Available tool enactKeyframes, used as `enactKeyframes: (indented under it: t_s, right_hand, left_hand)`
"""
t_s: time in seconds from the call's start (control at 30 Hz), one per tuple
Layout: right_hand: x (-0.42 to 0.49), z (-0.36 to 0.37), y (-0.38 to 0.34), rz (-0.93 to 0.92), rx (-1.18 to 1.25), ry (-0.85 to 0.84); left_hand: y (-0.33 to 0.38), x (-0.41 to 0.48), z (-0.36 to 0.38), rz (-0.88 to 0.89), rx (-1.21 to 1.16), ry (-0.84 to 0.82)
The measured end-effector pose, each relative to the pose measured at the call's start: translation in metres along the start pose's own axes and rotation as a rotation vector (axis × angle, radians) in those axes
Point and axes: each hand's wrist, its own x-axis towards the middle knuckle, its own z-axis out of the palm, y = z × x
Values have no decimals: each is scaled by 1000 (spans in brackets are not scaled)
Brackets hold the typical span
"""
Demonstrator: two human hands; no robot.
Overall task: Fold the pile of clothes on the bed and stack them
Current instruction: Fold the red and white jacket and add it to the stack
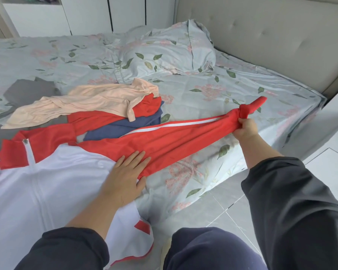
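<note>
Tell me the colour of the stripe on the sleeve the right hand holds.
White stripe on the red sleeve; clearest in the head view.

The bed (203,90) filled the middle of the view, spread with a pale blue sheet (47,55) printed in pink blossoms and green leaves. Up at 12 o'clock a pillow (170,53) in the same print lay rumpled, just beside the headboard (271,36). That headboard, grey-beige, padded and button-tufted, ran from 1 to 3 o'clock. At 11 o'clock stood white wardrobe doors (125,12), flat-fronted, dark gaps between them. Down at 5 o'clock, light grey floor tiles (232,207) showed, with thin pale joints. Light fell soft and even across the sheet, and the tiles gave back a faint sheen.
</note>
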Motion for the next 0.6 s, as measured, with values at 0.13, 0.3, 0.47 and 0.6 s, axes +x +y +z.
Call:
enactKeyframes:
  t_s: [0.13,0.3,0.47,0.6]
  right_hand:
    - [-4,-20,6,-126,-363,317]
    - [-4,-11,13,-421,-1151,638]
    - [-39,13,92,-834,-1792,-230]
    - [-51,13,123,-614,-1974,-254]
  left_hand:
    - [0,1,1,-10,27,-20]
    - [1,0,-1,-13,14,-18]
    - [0,-1,0,-4,-32,-1]
    - [-2,1,4,-12,-27,9]
